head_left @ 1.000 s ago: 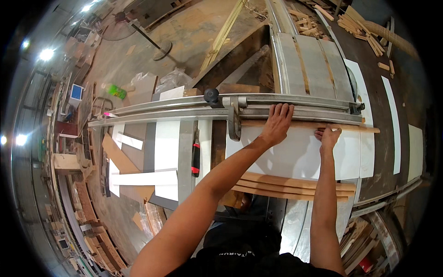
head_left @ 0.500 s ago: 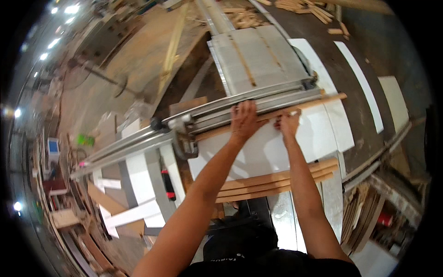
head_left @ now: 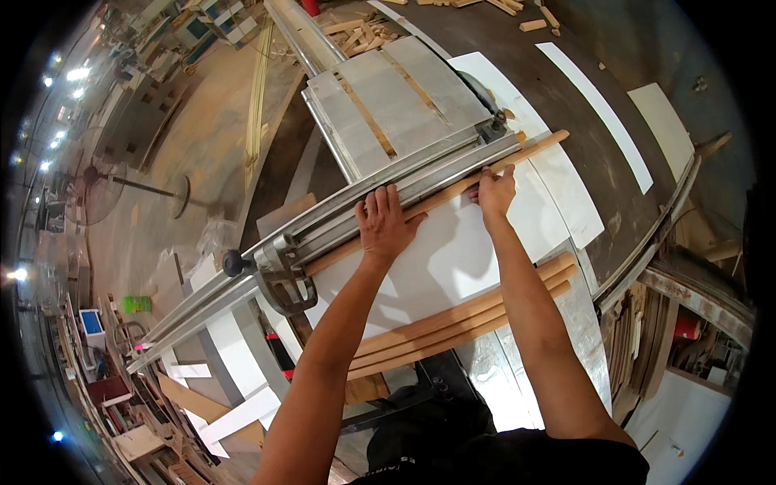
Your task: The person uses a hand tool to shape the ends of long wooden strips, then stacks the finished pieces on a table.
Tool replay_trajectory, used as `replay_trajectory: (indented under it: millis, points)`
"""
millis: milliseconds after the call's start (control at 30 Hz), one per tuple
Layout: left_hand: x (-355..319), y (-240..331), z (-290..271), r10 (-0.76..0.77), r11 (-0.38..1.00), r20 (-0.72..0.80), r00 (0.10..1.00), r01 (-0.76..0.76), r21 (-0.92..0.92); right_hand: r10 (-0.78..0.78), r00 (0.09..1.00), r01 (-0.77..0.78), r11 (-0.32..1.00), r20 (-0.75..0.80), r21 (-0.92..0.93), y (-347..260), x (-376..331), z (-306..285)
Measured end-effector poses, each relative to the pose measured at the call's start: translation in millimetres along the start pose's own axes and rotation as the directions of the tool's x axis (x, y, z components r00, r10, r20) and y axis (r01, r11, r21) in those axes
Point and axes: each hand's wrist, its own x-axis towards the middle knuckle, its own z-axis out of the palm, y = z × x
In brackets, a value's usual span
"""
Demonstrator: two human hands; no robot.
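A long wooden strip [head_left: 451, 195] lies along the near side of a metal fence [head_left: 443, 172], on top of a white panel [head_left: 428, 271]. My left hand [head_left: 386, 230] rests with its fingers spread over the fence, its thumb stretched out along the strip. Farther right, my right hand [head_left: 495, 194] pinches the strip between thumb and curled fingers. The strip's right end sticks out past the fence. At the left part of the fence sits a grey metal clamp-like stop [head_left: 279, 275]. Several similar wooden strips [head_left: 453, 317] lie side by side along the panel's near edge, beneath my forearms.
Beyond the fence is a grey metal machine table [head_left: 404, 101] with two rusty slots. A dark surface at the right bears a long white strip [head_left: 598, 113] and wood offcuts [head_left: 533, 26]. A black-and-red tool [head_left: 279, 352] lies left of my left forearm. A standing fan [head_left: 145, 187] is farther left.
The view has shifted, so the bench sits farther left and lower in it. Both hands keep their places at the strip and fence, and the right fingers still hold the strip.
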Motion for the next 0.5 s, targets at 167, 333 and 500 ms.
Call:
replay_trajectory:
  millis: [167, 333, 500]
  points:
    - [1.1, 1.5, 0.9, -0.035, 0.999, 0.065, 0.997, 0.033, 0.033, 0.008, 1.0, -0.008, 1.0, -0.008, 0.009, 1.3, 2.3, 2.9]
    - [1.5, 0.6, 3.7, -0.026, 0.999, 0.067, 0.997, 0.023, 0.041, 0.025, 0.999, -0.025, 1.0, 0.021, -0.018, -4.1, 1.1, 2.8]
    - [3.4, 1.0, 5.7, 0.007, 1.0, 0.033, 0.999, -0.008, 0.024, 0.056, 0.996, -0.057, 0.998, 0.066, 0.009, 1.2, 10.1, 0.3]
